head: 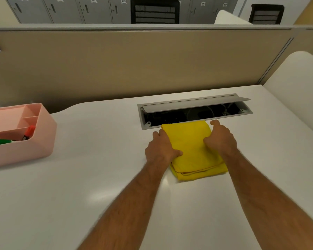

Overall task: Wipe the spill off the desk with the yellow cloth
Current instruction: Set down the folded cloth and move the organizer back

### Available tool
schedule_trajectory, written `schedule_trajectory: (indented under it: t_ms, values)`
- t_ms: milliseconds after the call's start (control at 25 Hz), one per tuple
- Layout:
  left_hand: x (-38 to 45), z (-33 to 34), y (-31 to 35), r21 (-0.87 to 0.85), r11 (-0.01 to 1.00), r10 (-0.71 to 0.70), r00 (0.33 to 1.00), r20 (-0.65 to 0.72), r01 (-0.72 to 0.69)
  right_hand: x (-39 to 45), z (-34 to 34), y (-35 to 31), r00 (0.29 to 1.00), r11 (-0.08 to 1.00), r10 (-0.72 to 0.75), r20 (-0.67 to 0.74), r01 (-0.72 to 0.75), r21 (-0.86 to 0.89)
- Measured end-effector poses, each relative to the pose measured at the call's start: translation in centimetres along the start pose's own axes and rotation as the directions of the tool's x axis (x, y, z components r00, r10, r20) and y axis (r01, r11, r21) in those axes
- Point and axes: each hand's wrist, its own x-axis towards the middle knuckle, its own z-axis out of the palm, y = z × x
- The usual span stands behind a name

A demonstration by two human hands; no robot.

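A folded yellow cloth lies flat on the white desk, its far edge just at the rim of the cable box. My left hand grips its left edge with thumb on top. On the opposite edge, my right hand holds the cloth the same way. Folded layers show at the cloth's near edge. No spill is visible on the desk; a faint sheen lies near the cloth's front left corner.
An open cable box with a raised grey lid is sunk in the desk right behind the cloth. A pink organiser holding markers stands at the left. A beige partition closes the back; a white divider stands at the right.
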Motion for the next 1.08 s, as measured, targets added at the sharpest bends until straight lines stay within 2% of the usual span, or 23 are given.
schedule_trajectory:
  t_ms: [80, 160, 240, 320, 400, 520, 640, 720, 880, 1080]
  values:
    - [-0.2, -0.3, -0.7, 0.081, 0.996, 0.033, 0.999, -0.003, -0.033, -0.8, -0.1, -0.1, 0.999, 0.997, 0.021, -0.044, -0.024, -0.072]
    - [-0.8, -0.9, -1.5, 0.090, 0.993, 0.073, 0.997, -0.016, -0.071, -1.8, -0.2, -0.3, 0.993, 0.983, 0.017, -0.116, -0.038, -0.179]
    - [-1.5, -1.9, -2.9, 0.088, 0.991, 0.110, 0.992, -0.064, -0.104, -2.8, 0.1, -1.0, 0.973, 0.974, -0.049, -0.226, -0.004, -0.228]
    - [-2.3, -3.8, -4.9, 0.062, 0.990, 0.131, 0.983, -0.132, -0.123, -4.0, 1.4, -3.3, 0.938, 0.990, -0.136, -0.318, 0.122, -0.066]
    - [-3.5, -6.5, -7.5, -0.045, 0.993, 0.098, 0.973, -0.210, -0.110, -5.8, 3.6, -7.6, 0.920, 0.928, -0.160, -0.357, 0.264, 0.265]
    - [-5.1, -10.9, -10.7, -0.249, 0.959, 0.041, 0.936, -0.349, -0.135, -9.1, 6.9, -15.2, 0.955, 0.735, -0.121, -0.271, 0.270, 0.622]
    - [-7.0, -15.6, -14.3, -0.351, 0.913, 0.007, 0.866, -0.500, -0.209, -12.8, 9.2, -21.9, 0.965, 0.590, -0.204, -0.165, 0.256, 0.766]
    - [-8.2, -18.3, -16.7, -0.395, 0.877, -0.012, 0.810, -0.587, -0.273, -14.8, 10.1, -25.3, 0.954, 0.533, -0.281, -0.108, 0.248, 0.809]
    - [-10.5, -23.7, -22.6, -0.446, 0.843, -0.138, 0.680, -0.720, -0.302, -18.3, 12.5, -31.2, 0.917, 0.536, -0.399, -0.002, 0.235, 0.810]
    - [-12.4, -28.2, -30.3, -0.504, 0.814, -0.259, 0.598, -0.759, -0.288, -20.7, 15.9, -36.3, 0.871, 0.532, -0.471, 0.138, 0.156, 0.832]
